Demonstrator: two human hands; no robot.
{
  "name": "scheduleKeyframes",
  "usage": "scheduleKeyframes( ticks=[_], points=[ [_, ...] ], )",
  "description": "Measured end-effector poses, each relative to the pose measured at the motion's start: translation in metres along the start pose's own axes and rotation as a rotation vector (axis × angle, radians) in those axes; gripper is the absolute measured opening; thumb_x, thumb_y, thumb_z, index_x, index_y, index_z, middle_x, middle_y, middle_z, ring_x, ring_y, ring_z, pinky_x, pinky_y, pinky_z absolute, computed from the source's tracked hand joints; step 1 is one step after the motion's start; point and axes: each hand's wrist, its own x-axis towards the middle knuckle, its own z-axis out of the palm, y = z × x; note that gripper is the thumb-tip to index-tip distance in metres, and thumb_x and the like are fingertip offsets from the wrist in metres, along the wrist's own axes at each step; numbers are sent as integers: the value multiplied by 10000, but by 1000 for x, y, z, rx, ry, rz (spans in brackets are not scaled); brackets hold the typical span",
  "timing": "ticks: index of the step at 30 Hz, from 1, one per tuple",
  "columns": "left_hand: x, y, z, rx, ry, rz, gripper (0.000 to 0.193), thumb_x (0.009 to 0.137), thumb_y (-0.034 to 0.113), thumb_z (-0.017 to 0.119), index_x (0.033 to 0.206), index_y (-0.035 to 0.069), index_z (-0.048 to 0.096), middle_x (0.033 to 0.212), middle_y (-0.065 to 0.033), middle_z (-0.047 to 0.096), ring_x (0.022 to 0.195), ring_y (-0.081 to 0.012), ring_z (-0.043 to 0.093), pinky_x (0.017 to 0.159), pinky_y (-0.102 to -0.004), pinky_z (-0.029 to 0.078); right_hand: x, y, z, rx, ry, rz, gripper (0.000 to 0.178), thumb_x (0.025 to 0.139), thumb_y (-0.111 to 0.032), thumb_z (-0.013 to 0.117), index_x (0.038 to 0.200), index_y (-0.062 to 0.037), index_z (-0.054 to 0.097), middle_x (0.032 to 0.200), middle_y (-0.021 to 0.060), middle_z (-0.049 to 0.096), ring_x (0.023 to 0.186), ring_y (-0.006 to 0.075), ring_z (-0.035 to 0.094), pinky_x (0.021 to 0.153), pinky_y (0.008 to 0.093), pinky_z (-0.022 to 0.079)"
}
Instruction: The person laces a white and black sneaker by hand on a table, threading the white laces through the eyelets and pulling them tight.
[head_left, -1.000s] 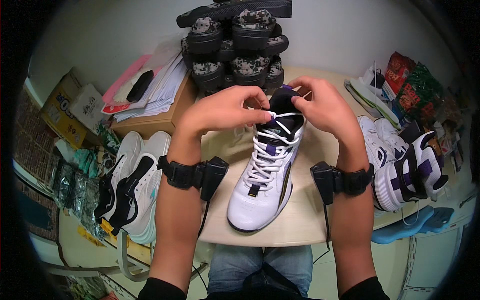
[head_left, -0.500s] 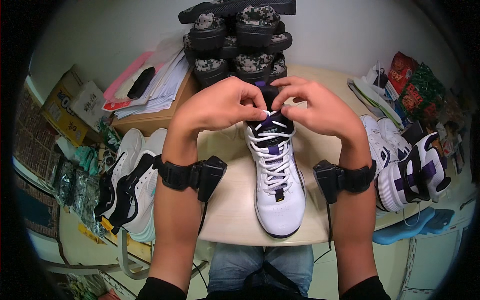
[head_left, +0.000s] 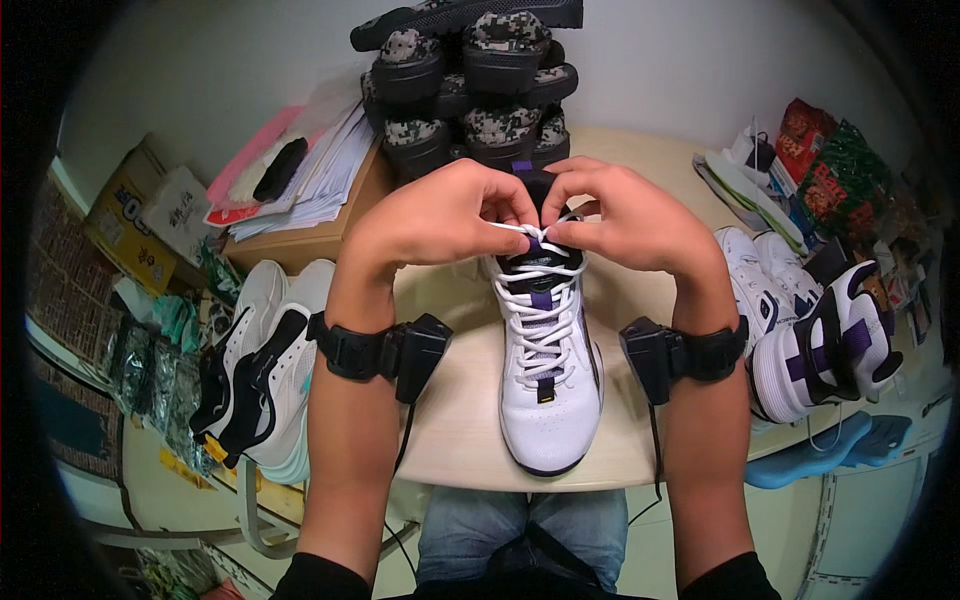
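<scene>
Head view: left hand [head_left: 440, 222] and right hand [head_left: 625, 222] pinch the white laces [head_left: 528, 240] at the collar of the white-and-purple high-top sneaker [head_left: 548, 370], upright on the beige table [head_left: 455, 420]; keep tension equal and centre the knot.

Sneaker [head_left: 546, 370] now straight, toe nearer.

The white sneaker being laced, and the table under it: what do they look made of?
White sneaker: smooth, slightly glossy upper, likely synthetic leather, with woven white laces and a darker, probably rubber sole edge. Table: pale matte top, probably laminate or painted wood; no grain shows.
</scene>
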Motion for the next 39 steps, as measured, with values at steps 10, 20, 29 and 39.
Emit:
scheduleKeyframes(
  ticks=[10,20,29,39],
  points=[
    [0,7,2,53,32,-18,119,881,95,644,940,1,600,763,-8,613,719,-55,527,623,-231,436,-1,2,1,59,51,11,112,820,-114,629,865,-15,604,1055,123,613,940,234,587,822,342,469],
    [7,-7,7,-70,32,10,99,900,86,624,934,0,589,812,-1,625,735,-48,534,635,-221,440,1,-2,-1,143,6,52,131,836,-122,623,820,1,582,961,93,627,911,193,584,840,331,461],
    [12,-9,6,-122,39,5,101,873,83,660,903,4,605,805,-9,631,741,-51,555,643,-213,451,-1,18,0,165,92,27,191,765,-167,608,797,21,607,738,121,627,686,195,583,667,310,467],
    [4,-8,-2,-153,96,38,186,856,80,667,720,21,554,740,-6,597,690,-64,514,627,-224,423,1,10,4,185,134,-40,192,813,-158,627,835,32,609,863,162,654,807,268,626,756,345,485]
  ],
)
